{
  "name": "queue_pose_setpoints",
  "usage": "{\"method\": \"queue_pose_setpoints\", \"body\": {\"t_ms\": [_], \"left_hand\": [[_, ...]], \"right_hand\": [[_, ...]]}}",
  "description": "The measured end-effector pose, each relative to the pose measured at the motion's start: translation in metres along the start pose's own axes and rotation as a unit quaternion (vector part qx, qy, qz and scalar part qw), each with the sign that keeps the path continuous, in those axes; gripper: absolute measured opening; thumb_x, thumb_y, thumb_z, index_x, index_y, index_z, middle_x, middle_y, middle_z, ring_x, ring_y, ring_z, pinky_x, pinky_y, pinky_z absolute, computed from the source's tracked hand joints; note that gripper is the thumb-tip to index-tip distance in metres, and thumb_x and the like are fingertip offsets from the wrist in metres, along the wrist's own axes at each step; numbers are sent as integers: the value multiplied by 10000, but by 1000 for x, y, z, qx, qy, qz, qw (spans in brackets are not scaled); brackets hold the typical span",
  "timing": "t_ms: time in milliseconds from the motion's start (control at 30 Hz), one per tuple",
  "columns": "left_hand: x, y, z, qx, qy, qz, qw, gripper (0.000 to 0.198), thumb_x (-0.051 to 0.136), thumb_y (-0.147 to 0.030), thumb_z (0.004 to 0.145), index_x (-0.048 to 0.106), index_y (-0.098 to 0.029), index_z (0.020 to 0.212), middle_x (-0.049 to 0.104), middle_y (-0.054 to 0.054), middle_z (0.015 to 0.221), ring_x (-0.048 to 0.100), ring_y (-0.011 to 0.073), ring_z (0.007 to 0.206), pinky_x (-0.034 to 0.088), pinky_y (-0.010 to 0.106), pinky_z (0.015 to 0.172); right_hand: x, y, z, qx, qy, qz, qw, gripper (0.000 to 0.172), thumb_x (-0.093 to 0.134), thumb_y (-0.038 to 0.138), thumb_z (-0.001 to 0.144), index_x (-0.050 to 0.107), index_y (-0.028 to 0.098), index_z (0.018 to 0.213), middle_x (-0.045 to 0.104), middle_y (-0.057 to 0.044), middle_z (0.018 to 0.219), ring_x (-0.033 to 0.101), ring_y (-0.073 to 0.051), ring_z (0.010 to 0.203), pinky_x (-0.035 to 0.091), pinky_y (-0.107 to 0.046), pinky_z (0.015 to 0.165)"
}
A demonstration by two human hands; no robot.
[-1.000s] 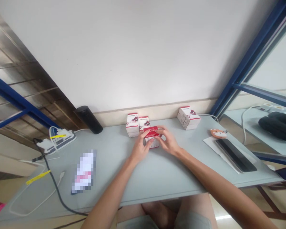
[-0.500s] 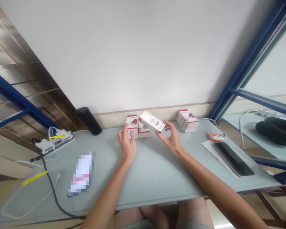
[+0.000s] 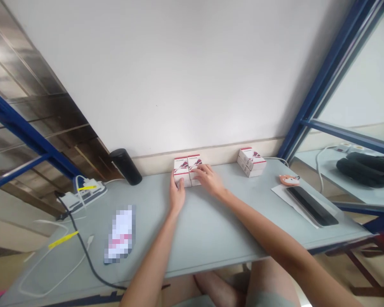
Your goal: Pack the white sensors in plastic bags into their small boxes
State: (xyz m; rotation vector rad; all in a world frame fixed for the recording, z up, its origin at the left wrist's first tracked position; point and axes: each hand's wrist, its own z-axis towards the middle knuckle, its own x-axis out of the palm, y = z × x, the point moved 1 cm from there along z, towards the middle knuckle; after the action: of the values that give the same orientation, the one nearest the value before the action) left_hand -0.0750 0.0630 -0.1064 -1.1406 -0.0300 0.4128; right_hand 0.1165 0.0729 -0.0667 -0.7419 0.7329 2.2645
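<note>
A cluster of small white and red boxes [image 3: 187, 163] stands at the back of the grey table [image 3: 211, 230], against the wall. My left hand [image 3: 177, 194] rests against the front left of the cluster, fingers stretched upward beside the left box. My right hand [image 3: 209, 179] lies palm down over the front of the right box, fingers extended across it. Neither hand lifts anything. A second stack of white and red boxes [image 3: 251, 160] sits apart to the right.
A dark cylinder [image 3: 125, 166] stands at the back left. A power strip [image 3: 83, 192] with cables lies at the far left, a blurred flat item [image 3: 120, 233] in front of it. An orange fox-shaped object [image 3: 288, 180] and a black phone [image 3: 310, 206] on paper lie at the right.
My right hand carried a white and red box from the table's middle up and back, and it now sits in the cluster by the wall. My left hand followed to the cluster.
</note>
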Motion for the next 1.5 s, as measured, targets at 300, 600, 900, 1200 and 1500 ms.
{"method": "queue_pose_setpoints", "body": {"t_ms": [300,600,900,1200,1500], "left_hand": [[1,-4,4,6,11,17,1000,631,584,-463,1000,426,-211,1557,523,165,1554,491,282,1458,363,454,1241],[-2,-48,-14,178,-115,149,966,331,523,-337,1011,603,-155,1275,610,179,1226,567,300,1244,443,509,1122],[41,-50,-56,77,168,-88,979,691,546,-582,1009,310,-208,1540,628,176,1397,665,258,1228,563,397,1006],[30,-46,-47,100,148,40,983,770,810,-408,862,419,-256,1507,630,154,1433,627,305,1312,509,475,1091],[30,-58,-51,83,176,46,980,776,824,-386,842,414,-252,1486,670,144,1385,689,286,1226,559,425,1011]], "right_hand": [[-127,-119,-31,293,-139,-286,902,478,603,368,955,618,130,1370,544,-261,1423,442,-407,1384,335,-565,1132],[-110,-86,-61,226,-235,-186,927,444,526,494,984,602,178,1287,661,-183,1326,567,-324,1251,339,-500,1130],[-62,-6,-62,-17,0,149,989,371,320,362,1084,624,239,1257,737,-104,1066,664,-261,958,511,-474,961],[-83,-27,-61,40,11,170,984,406,449,455,1068,556,278,1417,710,-107,1284,673,-268,1069,529,-467,966],[-76,-26,-60,28,34,118,992,425,323,473,1097,538,241,1380,732,-129,1191,703,-253,943,556,-403,825]]}}
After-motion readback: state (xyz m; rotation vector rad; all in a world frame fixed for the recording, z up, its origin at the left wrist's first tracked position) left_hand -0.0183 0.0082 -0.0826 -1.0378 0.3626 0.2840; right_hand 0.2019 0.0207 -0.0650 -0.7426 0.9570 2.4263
